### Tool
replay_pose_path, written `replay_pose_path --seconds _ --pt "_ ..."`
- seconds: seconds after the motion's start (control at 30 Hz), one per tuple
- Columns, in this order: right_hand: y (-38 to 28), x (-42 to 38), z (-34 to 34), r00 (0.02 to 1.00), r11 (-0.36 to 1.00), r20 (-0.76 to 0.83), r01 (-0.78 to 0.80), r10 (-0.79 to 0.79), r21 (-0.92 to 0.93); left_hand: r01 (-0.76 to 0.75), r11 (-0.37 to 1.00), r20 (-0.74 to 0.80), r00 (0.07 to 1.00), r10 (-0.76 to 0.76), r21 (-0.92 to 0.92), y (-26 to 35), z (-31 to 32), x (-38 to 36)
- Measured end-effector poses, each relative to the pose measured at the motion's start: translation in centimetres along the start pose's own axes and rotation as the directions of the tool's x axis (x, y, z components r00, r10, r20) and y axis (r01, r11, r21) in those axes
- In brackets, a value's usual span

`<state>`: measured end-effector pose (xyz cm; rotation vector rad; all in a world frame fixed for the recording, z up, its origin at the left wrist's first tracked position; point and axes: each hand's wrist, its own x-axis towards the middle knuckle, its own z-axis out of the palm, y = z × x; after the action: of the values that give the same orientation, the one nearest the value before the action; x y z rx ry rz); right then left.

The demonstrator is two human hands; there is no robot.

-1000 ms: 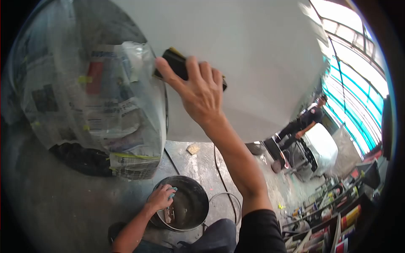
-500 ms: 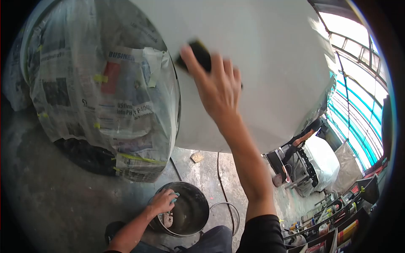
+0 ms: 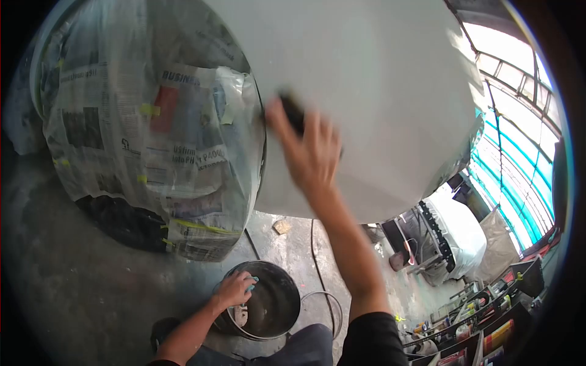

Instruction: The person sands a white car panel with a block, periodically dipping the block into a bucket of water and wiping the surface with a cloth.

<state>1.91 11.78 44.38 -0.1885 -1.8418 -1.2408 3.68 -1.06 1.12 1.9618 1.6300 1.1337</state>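
My right hand (image 3: 312, 155), blurred by motion, grips a dark sanding block (image 3: 292, 114) against the pale grey car body panel (image 3: 384, 116). The block lies near the panel's left edge, beside a wheel wrapped in newspaper and plastic film (image 3: 125, 149). Lower down, my left hand (image 3: 232, 290) rests at the left rim of a black bucket (image 3: 287, 305). Its fingers are closed on a small blue-green cloth or sponge (image 3: 252, 283), mostly hidden by the hand. Below that hand, a whitish piece (image 3: 241, 315) shows inside the bucket.
A hose (image 3: 318, 262) runs along the concrete floor beside the bucket, near a small tan scrap (image 3: 281, 227). At the right stand a plastic-covered car part (image 3: 461, 235) and a rack of tools and cans (image 3: 476, 326).
My right hand has slid the sanding block down the panel, toward me. My left hand stays at the bucket rim. A person's arm at the far right no longer shows clearly.
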Motion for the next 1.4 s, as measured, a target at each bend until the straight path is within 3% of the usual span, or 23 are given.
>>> replay_pose_path --seconds 0.03,0.07,0.13,0.2,0.27,0.33,0.43,0.5,0.6,0.73,0.83,0.97,1.0,1.07,1.17,1.27,1.33,1.4 --pt "-0.8 -5.9 0.8 0.994 0.994 -0.043 0.093 -0.096 -0.059 -0.013 1.0 -0.026 1.0 0.013 0.01 -0.2 0.0 0.4" --pt "-1.5 -11.3 0.8 0.992 0.992 0.002 0.125 -0.125 -0.002 -0.035 0.999 -0.032 0.999 0.035 0.001 -0.4 -0.1 0.3" --pt "-1.7 -14.2 0.1 0.995 0.995 0.018 0.097 -0.097 0.005 -0.074 0.997 -0.053 0.996 0.074 -0.008 -0.6 0.0 0.5" --pt "-1.1 -9.4 0.6 0.999 0.999 -0.021 0.031 -0.032 -0.014 -0.07 0.997 -0.064 0.996 0.069 -0.016 -0.8 0.1 0.5" --pt "-0.6 0.5 0.2 0.973 0.977 -0.108 -0.209 0.204 -0.044 -0.037 0.999 -0.053 0.998 0.035 -0.023 -0.5 0.2 0.5" --pt "-0.6 6.8 -0.8 0.952 0.955 -0.068 -0.298 0.298 0.02 0.014 1.0 -0.033 0.999 -0.015 -0.018 0.1 -0.1 0.5" --pt "-2.1 0.6 0.6 0.957 0.964 -0.116 -0.266 0.265 0.011 0.024 0.997 0.014 1.0 -0.023 -0.075 -0.1 -0.3 0.6" --pt "-3.8 -8.0 1.4 0.97 0.973 -0.103 -0.228 0.222 -0.045 0.011 0.997 0.012 1.0 -0.01 -0.073 0.1 -0.8 0.7" --pt "-4.7 -12.1 2.0 0.968 0.973 -0.108 -0.229 0.227 -0.006 -0.032 0.997 -0.045 0.999 0.029 -0.071 -0.6 -0.1 0.7" --pt "-4.4 4.7 0.6 0.932 0.934 -0.066 -0.354 0.357 0.058 -0.016 0.999 -0.063 0.998 0.013 -0.044 -0.5 0.2 0.4" --pt "-4.5 6.5 0.7 0.929 0.935 -0.107 -0.347 0.354 0.075 -0.012 0.999 -0.056 0.998 0.009 -0.044 -0.5 0.1 0.4" --pt "-5.7 -8.8 1.9 0.954 0.96 -0.11 -0.277 0.279 0.03 -0.048 0.994 -0.054 0.998 0.043 -0.095 -0.9 -0.3 0.5" --pt "-6.0 -8.5 0.6 0.957 0.961 -0.088 -0.274 0.276 0.039 -0.045 0.993 -0.066 0.997 0.038 -0.113 -0.6 -0.4 0.4" --pt "-5.1 -6.3 1.4 0.957 0.962 -0.101 -0.27 0.272 0.028 -0.038 0.99 -0.064 0.998 0.03 -0.135 -0.3 -0.6 0.2" --pt "-3.4 6.2 0.6 0.965 0.965 -0.044 -0.259 0.26 0.035 -0.03 0.992 -0.046 0.999 0.024 -0.125 -0.6 -0.5 0.3" --pt "-2.4 10.5 0.1 0.981 0.982 -0.07 -0.175 0.18 0.074 -0.043 0.995 -0.041 0.998 0.04 -0.095 -0.8 0.0 0.2" --pt "-1.2 4.6 0.8 0.99 0.996 -0.109 -0.089 0.09 0.021 -0.065 0.99 -0.052 0.997 0.059 -0.123 -1.3 0.2 0.5" --pt "-0.6 -3.0 0.5 0.995 0.995 -0.038 -0.094 0.093 -0.029 -0.053 0.988 -0.056 0.997 0.046 -0.142 -1.0 -0.1 0.5"
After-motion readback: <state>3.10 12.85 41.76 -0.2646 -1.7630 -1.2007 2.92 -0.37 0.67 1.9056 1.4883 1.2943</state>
